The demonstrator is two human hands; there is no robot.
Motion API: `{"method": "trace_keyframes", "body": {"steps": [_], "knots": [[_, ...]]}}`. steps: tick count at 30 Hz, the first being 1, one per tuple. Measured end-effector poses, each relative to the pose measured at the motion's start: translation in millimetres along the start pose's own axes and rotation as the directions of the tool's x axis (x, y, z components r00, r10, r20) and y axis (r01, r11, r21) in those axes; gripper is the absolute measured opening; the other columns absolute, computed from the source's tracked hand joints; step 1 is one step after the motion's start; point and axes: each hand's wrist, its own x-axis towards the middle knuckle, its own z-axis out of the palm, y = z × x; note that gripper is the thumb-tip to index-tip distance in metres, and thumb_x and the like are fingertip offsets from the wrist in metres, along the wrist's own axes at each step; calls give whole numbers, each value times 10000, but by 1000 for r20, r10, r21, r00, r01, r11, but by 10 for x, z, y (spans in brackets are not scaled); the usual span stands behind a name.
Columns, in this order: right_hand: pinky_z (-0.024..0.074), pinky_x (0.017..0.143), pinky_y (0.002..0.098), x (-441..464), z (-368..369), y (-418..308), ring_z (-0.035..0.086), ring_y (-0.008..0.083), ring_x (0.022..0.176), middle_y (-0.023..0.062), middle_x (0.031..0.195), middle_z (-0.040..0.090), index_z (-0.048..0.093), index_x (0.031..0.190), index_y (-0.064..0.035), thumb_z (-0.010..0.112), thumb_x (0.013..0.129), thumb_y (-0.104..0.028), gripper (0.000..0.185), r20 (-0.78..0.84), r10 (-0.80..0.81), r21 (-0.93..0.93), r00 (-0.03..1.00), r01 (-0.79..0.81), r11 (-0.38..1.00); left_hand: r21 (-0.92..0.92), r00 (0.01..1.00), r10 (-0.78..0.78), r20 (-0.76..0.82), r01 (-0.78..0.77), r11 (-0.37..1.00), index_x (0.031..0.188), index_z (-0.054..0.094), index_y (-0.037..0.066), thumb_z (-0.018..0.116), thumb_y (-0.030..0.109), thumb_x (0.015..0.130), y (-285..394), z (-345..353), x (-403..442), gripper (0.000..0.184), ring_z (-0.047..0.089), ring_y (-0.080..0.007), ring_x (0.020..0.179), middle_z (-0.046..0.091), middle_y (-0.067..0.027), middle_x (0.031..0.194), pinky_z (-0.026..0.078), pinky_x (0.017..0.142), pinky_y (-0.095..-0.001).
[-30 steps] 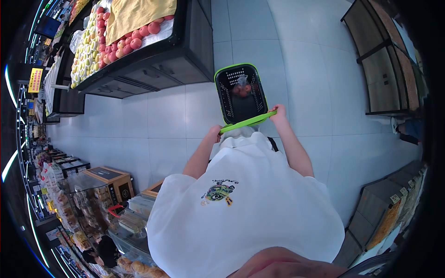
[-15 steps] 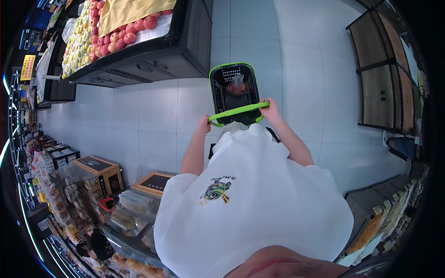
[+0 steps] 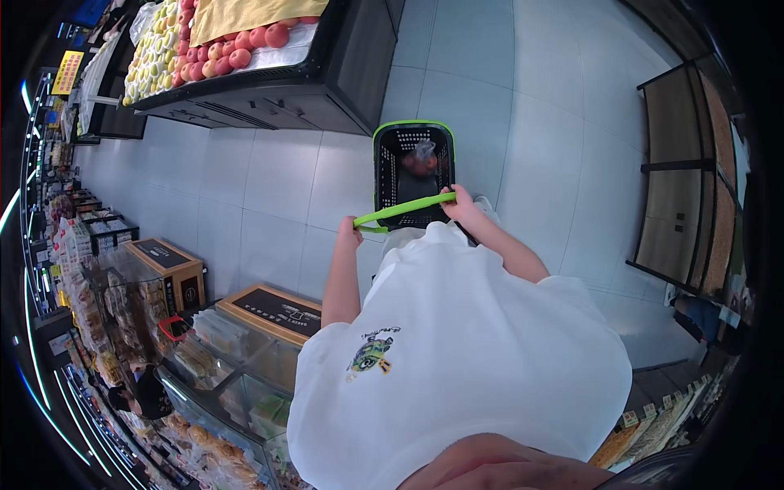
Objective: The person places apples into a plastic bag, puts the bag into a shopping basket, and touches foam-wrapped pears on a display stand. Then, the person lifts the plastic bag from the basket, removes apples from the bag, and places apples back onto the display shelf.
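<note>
The left hand and right hand are gripping the green handle near its ends, the black basket sitting just ahead of the body. More of the glass case is showing at left than a second ago. The basket's far left corner is lying close to the fruit stand's edge, while open floor is stretching rightward.

Bag in basket, fruit stand ahead left, cabinet to right
</note>
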Motion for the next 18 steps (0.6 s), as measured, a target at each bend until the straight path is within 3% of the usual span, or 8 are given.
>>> {"method": "trace_keyframes", "body": {"steps": [1,2,5,8,9,14,18], "knots": [[608,871,400,31,-56,-47,658,258,879,136,970,615,503,1055,-16,534,1000,-111,114,35,15,-52,999,-14,999,-42,999,2,-37,-4,999,650,411,159,596,243,825,-57,26,-38,269,241,-70,357,317,31,550,223,324,-234],[596,892,412,55,-120,-76,669,267,919,135,981,625,523,1026,-29,566,977,-150,138,25,-4,-179,1000,9,984,-55,999,6,-44,-8,998,650,411,159,596,243,825,-137,38,-97,269,241,-70,357,317,31,550,223,324,-234],[576,873,405,-397,-138,-332,661,238,878,113,965,634,554,967,-72,635,904,-248,204,-45,119,-530,992,-124,839,-184,997,8,-75,-21,983,704,454,149,597,213,862,-392,185,-254,223,272,-61,377,384,33,575,255,330,-195],[576,816,398,-262,-317,-705,648,222,820,94,897,620,561,925,-78,636,914,-255,192,-28,252,-608,967,-217,763,-361,991,43,-130,-88,928,715,487,137,608,184,854,-835,333,-327,190,306,-75,400,397,25,592,276,357,-199],[576,767,389,-286,-328,-762,628,211,754,76,826,591,561,897,-84,643,913,-264,198,-9,174,-628,985,-141,766,-442,987,12,-159,-82,893,718,498,132,609,164,855,-969,439,-393,179,320,-79,412,396,22,594,296,373,-203],[578,718,379,-286,-277,-1174,597,198,700,67,801,568,548,908,-90,636,920,-265,197,-43,246,-641,968,-216,736,-637,964,-84,-251,-99,764,758,519,110,613,139,855,-1772,849,-822,139,307,-108,429,409,14,637,341,449,-234],[580,681,381,-404,-236,-1422,638,207,744,88,882,613,510,1010,-84,619,911,-222,203,4,126,-658,992,-92,747,-633,984,-141,-113,38,773,733,479,134,598,137,876,-2261,1156,-1055,186,322,-98,421,359,21,564,327,442,-231]]}}
